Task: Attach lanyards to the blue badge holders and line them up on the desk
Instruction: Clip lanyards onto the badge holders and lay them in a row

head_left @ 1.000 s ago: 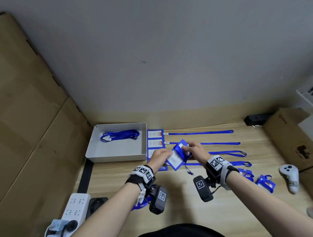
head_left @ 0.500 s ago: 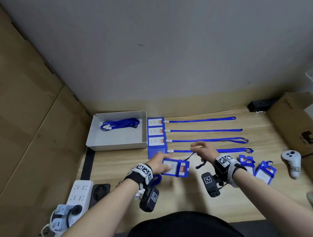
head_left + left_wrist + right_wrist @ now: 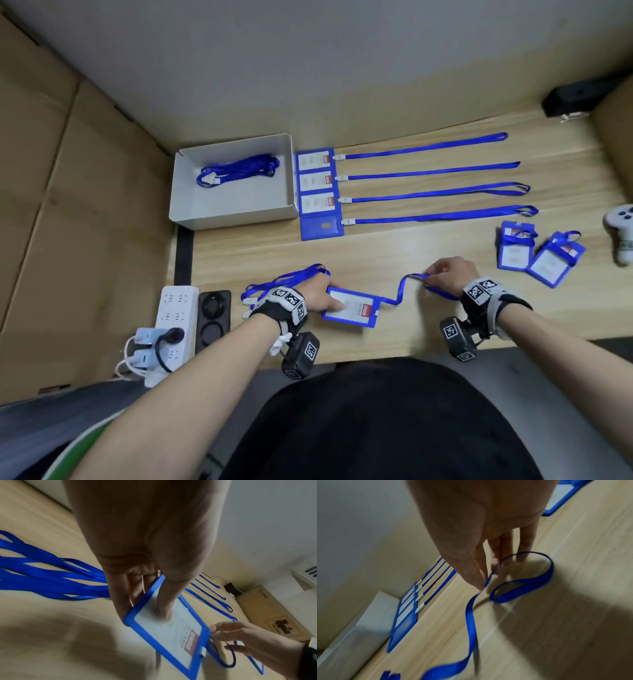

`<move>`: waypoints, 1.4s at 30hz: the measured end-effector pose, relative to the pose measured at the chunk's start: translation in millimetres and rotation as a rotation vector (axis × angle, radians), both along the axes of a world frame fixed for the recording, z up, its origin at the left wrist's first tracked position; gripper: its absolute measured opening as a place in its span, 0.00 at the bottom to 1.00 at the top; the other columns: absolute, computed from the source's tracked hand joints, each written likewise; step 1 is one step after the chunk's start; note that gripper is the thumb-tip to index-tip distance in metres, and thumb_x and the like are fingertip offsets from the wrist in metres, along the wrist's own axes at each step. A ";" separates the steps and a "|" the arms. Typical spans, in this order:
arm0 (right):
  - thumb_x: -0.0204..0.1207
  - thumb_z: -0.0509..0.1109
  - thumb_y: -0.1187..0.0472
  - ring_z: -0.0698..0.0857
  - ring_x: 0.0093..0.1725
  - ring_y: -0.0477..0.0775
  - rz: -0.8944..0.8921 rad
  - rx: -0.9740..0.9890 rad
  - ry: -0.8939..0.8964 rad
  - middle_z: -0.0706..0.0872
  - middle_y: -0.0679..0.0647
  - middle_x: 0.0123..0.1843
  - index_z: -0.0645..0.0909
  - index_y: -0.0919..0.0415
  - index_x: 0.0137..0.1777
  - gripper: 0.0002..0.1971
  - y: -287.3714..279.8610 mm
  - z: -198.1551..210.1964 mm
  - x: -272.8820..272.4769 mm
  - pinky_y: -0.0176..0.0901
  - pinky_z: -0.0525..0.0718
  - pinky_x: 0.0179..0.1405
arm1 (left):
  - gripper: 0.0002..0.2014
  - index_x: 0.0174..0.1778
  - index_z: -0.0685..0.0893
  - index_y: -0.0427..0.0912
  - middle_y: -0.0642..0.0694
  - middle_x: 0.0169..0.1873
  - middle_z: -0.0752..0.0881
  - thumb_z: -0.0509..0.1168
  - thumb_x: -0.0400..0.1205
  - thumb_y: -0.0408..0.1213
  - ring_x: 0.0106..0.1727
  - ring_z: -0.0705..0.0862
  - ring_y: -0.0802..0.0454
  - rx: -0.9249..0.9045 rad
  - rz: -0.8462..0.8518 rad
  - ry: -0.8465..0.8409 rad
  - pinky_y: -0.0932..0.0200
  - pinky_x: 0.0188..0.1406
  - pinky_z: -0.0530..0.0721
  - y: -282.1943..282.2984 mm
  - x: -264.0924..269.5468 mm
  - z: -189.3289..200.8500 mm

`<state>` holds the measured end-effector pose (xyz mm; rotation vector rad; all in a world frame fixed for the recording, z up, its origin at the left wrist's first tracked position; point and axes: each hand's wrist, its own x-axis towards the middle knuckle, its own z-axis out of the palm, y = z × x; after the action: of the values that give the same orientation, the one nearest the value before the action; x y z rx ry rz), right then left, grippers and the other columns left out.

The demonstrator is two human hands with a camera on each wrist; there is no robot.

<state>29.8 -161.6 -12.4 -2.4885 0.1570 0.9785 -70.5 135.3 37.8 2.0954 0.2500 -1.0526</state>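
My left hand (image 3: 334, 303) pinches a blue badge holder (image 3: 352, 310) at its left end, thumb on the card face (image 3: 164, 609), low over the desk's near part. A blue lanyard (image 3: 399, 291) runs from the holder's right end to my right hand (image 3: 428, 277), which pinches the strap between thumb and fingers (image 3: 481, 580); the strap's free end curls in a loop (image 3: 530, 580) on the wood. Further back, several finished badge holders (image 3: 317, 192) lie in a column with their lanyards (image 3: 428, 171) stretched rightward.
A white box (image 3: 233, 216) at back left holds bundled lanyards (image 3: 239, 169). Loose lanyards (image 3: 284, 277) lie by my left wrist. Two badge holders (image 3: 513, 250) (image 3: 555, 260) and a white controller (image 3: 621, 233) sit at right. A power strip (image 3: 171, 315) lies at the left edge.
Both hands brought the badge holder down and toward me, near the desk. My right hand slid rightward along the lanyard, drawing the strap out from the holder.
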 end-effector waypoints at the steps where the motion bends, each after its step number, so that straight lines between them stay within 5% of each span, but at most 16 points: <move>1: 0.70 0.77 0.56 0.75 0.63 0.62 0.085 -0.068 -0.024 0.79 0.53 0.53 0.89 0.47 0.49 0.08 1.0 3.2 0.2 0.49 0.77 0.62 | 0.11 0.57 0.86 0.41 0.45 0.44 0.86 0.73 0.79 0.33 0.46 0.84 0.50 -0.017 0.037 -0.015 0.61 0.44 0.79 -1.8 0.6 0.7; 3: 0.70 0.75 0.54 0.67 0.69 0.62 0.188 -0.054 -0.079 0.72 0.51 0.57 0.87 0.43 0.54 0.12 8.4 8.8 2.8 0.51 0.73 0.69 | 0.12 0.57 0.87 0.39 0.44 0.45 0.87 0.74 0.78 0.32 0.46 0.84 0.51 -0.046 0.114 -0.046 0.60 0.46 0.81 -3.3 4.3 2.4; 5: 0.71 0.73 0.62 0.71 0.72 0.61 0.246 0.168 -0.086 0.78 0.52 0.62 0.86 0.46 0.57 0.15 21.3 16.6 5.4 0.50 0.74 0.72 | 0.09 0.52 0.88 0.38 0.43 0.43 0.87 0.74 0.77 0.31 0.44 0.84 0.50 -0.051 0.157 -0.089 0.55 0.48 0.83 -3.2 9.5 6.6; 9: 0.70 0.64 0.81 0.80 0.61 0.43 0.500 0.493 0.100 0.84 0.45 0.61 0.86 0.59 0.62 0.26 50.2 46.9 3.7 0.18 0.72 0.56 | 0.10 0.52 0.89 0.32 0.41 0.41 0.87 0.74 0.75 0.27 0.40 0.82 0.48 -0.046 0.265 -0.150 0.54 0.44 0.83 2.9 20.3 16.8; 12: 0.79 0.63 0.76 0.82 0.44 0.47 0.475 0.586 0.148 0.88 0.49 0.45 0.87 0.60 0.53 0.14 60.9 53.0 3.7 0.33 0.79 0.47 | 0.11 0.55 0.89 0.37 0.38 0.48 0.91 0.75 0.76 0.28 0.45 0.87 0.46 -0.035 0.346 -0.167 0.47 0.53 0.88 11.2 27.6 23.7; 15: 0.85 0.60 0.70 0.84 0.34 0.52 0.425 0.614 0.152 0.86 0.51 0.36 0.82 0.67 0.50 0.09 64.5 57.1 6.8 0.36 0.80 0.31 | 0.14 0.56 0.87 0.37 0.38 0.52 0.90 0.74 0.76 0.26 0.53 0.89 0.43 -0.007 0.398 -0.217 0.44 0.60 0.86 12.9 30.7 28.1; 18: 0.86 0.60 0.67 0.74 0.22 0.49 0.410 0.600 0.115 0.84 0.45 0.29 0.82 0.62 0.42 0.13 68.7 64.4 10.0 0.40 0.72 0.23 | 0.10 0.49 0.87 0.45 0.44 0.49 0.90 0.75 0.72 0.32 0.51 0.88 0.45 0.124 0.322 -0.228 0.50 0.55 0.87 8.5 32.3 31.9; 20: 0.86 0.63 0.64 0.71 0.24 0.50 0.416 0.602 0.075 0.84 0.46 0.28 0.84 0.61 0.39 0.14 70.1 66.3 15.3 0.41 0.71 0.26 | 0.09 0.41 0.84 0.50 0.48 0.44 0.89 0.75 0.68 0.40 0.47 0.88 0.49 0.224 0.244 -0.201 0.54 0.46 0.87 5.9 33.7 38.6; 24: 0.84 0.68 0.58 0.83 0.34 0.39 0.447 0.588 -0.011 0.88 0.47 0.32 0.83 0.58 0.28 0.20 75.3 77.3 24.3 0.31 0.75 0.40 | 0.12 0.42 0.86 0.50 0.51 0.40 0.89 0.71 0.70 0.53 0.42 0.86 0.52 0.298 0.050 -0.204 0.54 0.41 0.84 -1.4 41.2 50.2; 27: 0.81 0.71 0.53 0.88 0.44 0.39 0.431 0.591 -0.072 0.90 0.48 0.32 0.82 0.58 0.25 0.21 83.5 87.0 28.1 0.29 0.78 0.45 | 0.08 0.42 0.87 0.48 0.49 0.39 0.88 0.71 0.77 0.49 0.40 0.85 0.52 0.070 0.147 -0.246 0.57 0.40 0.80 -11.8 48.1 54.3; 32: 0.82 0.70 0.53 0.85 0.36 0.35 0.430 0.584 -0.109 0.88 0.43 0.28 0.83 0.58 0.28 0.20 90.1 97.2 30.7 0.26 0.76 0.39 | 0.06 0.40 0.86 0.46 0.50 0.32 0.84 0.71 0.81 0.41 0.33 0.81 0.62 -0.132 0.327 -0.349 0.75 0.34 0.77 -17.8 51.6 56.5; 35: 0.85 0.66 0.60 0.84 0.35 0.33 0.453 0.610 -0.103 0.87 0.48 0.29 0.85 0.62 0.32 0.18 92.0 102.4 31.3 0.25 0.74 0.37 | 0.07 0.36 0.86 0.49 0.50 0.33 0.85 0.71 0.80 0.42 0.35 0.83 0.63 -0.123 0.353 -0.355 0.69 0.41 0.82 -17.6 53.0 55.2; 38: 0.84 0.67 0.60 0.76 0.27 0.44 0.406 0.627 -0.144 0.86 0.49 0.27 0.89 0.60 0.40 0.13 94.5 103.5 31.2 0.36 0.74 0.33 | 0.06 0.35 0.85 0.51 0.48 0.36 0.88 0.70 0.76 0.45 0.38 0.87 0.52 -0.103 0.403 -0.345 0.52 0.48 0.87 -19.0 59.2 54.6; 42: 0.82 0.69 0.56 0.77 0.29 0.49 0.337 0.611 -0.204 0.86 0.51 0.26 0.90 0.58 0.38 0.13 95.2 106.7 30.0 0.45 0.77 0.35 | 0.07 0.39 0.84 0.46 0.47 0.31 0.85 0.71 0.77 0.44 0.34 0.81 0.52 -0.137 0.493 -0.334 0.59 0.36 0.79 -24.4 64.0 58.6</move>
<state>59.8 -66.5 94.3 -2.0482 -0.5604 0.7398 -6.5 110.9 96.4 1.9092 0.4816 -0.4107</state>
